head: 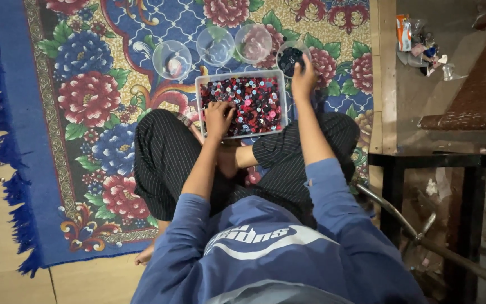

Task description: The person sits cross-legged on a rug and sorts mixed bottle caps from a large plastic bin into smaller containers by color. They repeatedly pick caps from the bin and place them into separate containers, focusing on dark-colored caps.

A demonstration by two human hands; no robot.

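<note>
I sit cross-legged on a flowered rug. A clear rectangular tray full of red, pink and dark buttons lies in front of my knees. My left hand rests in the tray's near left corner, fingers curled down among the buttons. My right hand reaches past the tray's far right corner to a clear round bowl that holds dark buttons; its fingertips are at the bowl's rim. What the fingers pinch is too small to tell. Three more clear bowls stand in a row beyond the tray: left, middle, right.
The blue-fringed rug covers the floor on the left. To the right stand a black metal frame, a dark wooden piece of furniture and a small heap of litter on bare concrete. A metal bar slants by my right side.
</note>
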